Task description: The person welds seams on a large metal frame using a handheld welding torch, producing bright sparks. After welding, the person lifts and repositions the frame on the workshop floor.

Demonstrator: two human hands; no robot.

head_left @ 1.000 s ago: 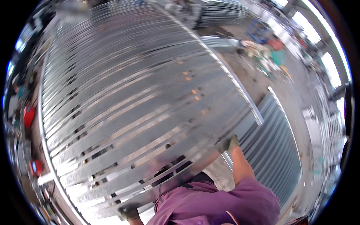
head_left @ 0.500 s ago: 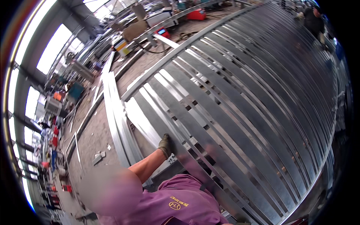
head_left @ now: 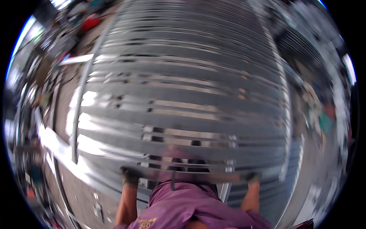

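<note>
A large frame of shiny metal studs (head_left: 183,95) fills the view in front of me, its bars running side to side. My left hand (head_left: 130,175), in a dark glove, grips the frame's near edge at lower left. My right hand (head_left: 252,177), also gloved, grips the same near edge at lower right. Both forearms rise from the bottom of the picture on either side of my purple shirt (head_left: 190,206). The picture is blurred by motion.
A long metal channel (head_left: 57,145) lies on the concrete floor at left. Stacked metal panels (head_left: 305,45) and scattered coloured items (head_left: 324,118) sit at right. Bright windows (head_left: 23,34) line the upper left wall.
The view has swung from looking right, then left, to facing the frame straight on. Both gloved hands now show on its near edge at once.
</note>
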